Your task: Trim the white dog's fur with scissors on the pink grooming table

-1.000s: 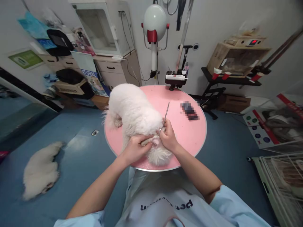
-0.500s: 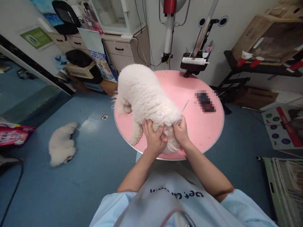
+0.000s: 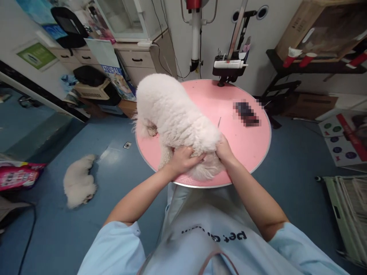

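Note:
A white fluffy dog (image 3: 174, 110) stands on the round pink table (image 3: 246, 152), its head lowered toward the front edge. My left hand (image 3: 185, 158) is closed on the near side of its head, fingers sunk in the fur by the face. On the far side of the head, my right hand (image 3: 225, 149) is pressed to the fur, its fingertips mostly hidden. Beyond that hand pokes a slim metal blade, apparently of scissors (image 3: 219, 122); the handles are hidden.
A pixelated dark object (image 3: 247, 114) lies on the table's right side. Clamped at the back is a tool holder (image 3: 229, 68) with a white tube. Another white dog (image 3: 79, 181) lies on the blue floor at left. A folded rack (image 3: 344, 217) stands at right.
My left hand has shifted slightly and turned, its fingers now reaching right across the dog's face. My right hand has turned, so less of the metal blade shows. The camera view has shifted a little.

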The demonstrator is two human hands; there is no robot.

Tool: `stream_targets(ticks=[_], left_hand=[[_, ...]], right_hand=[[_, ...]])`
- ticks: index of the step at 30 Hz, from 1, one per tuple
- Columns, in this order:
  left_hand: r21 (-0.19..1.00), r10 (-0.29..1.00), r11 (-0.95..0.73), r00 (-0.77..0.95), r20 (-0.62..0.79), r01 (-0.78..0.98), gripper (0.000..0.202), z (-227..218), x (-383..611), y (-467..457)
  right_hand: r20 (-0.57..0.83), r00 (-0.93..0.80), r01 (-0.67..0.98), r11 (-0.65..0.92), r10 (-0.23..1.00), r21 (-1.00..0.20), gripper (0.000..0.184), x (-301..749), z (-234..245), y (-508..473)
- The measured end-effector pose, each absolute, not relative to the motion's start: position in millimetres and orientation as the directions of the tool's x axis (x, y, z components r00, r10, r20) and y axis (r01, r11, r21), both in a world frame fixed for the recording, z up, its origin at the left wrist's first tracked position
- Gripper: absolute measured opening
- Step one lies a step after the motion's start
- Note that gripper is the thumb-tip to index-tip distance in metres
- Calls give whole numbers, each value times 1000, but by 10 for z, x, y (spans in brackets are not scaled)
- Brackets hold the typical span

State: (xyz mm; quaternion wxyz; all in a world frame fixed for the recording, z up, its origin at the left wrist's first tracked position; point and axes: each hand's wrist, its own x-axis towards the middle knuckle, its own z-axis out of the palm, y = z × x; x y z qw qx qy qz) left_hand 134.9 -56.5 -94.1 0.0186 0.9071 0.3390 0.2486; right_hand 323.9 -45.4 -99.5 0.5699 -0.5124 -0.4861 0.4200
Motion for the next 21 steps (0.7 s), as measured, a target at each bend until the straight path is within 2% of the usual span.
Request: stream_targets(ticks=[3, 4, 5, 6, 7, 8, 10, 13, 18, 21], left_hand=[[87, 505, -842, 721, 474, 533, 47, -865, 1346, -513], [53, 472, -856, 734, 488, 515, 51, -846, 1352, -498], [26, 440, -869, 750, 494, 494, 54, -828, 1360, -483], [8, 417, -879, 762, 496, 476, 55, -811, 1369, -470], [-4, 403, -885, 771, 494, 465, 55, -796, 1379, -458], [-13, 397, -887, 776, 490, 462, 55, -783, 1388, -448], [-26, 398, -883, 777, 487, 468, 54, -765, 1403, -435], [-39, 395, -880, 774, 495, 473, 52, -758, 1420, -429], [-25, 424, -871, 778, 464, 490, 53, -765, 1427, -444], [-41, 449, -848, 756, 476, 529, 43, -758, 1429, -465]], right_hand=[[134, 314, 94, 110, 940, -990, 61, 3459, -849, -944], [97, 287, 58, 84, 953, -995, 63, 3519, -802, -1158], [18, 185, -38, 25, 983, -999, 60, 3562, -762, -1374], [-81, -22, -159, -84, 996, -984, 55, 3584, -729, -1574], [-150, -253, -263, -217, 956, -940, 58, 3584, -707, -1744], [-203, -390, -308, -335, 898, -890, 61, 3567, -695, -1874], [-247, -530, -360, -479, 811, -801, 62, 3503, -697, -1998], [-260, -527, -409, -510, 809, -756, 59, 3416, -729, -1940], [-292, -508, -396, -521, 810, -757, 58, 3349, -753, -1791], [-293, -467, -423, -502, 834, -754, 56, 3298, -759, -1823]])
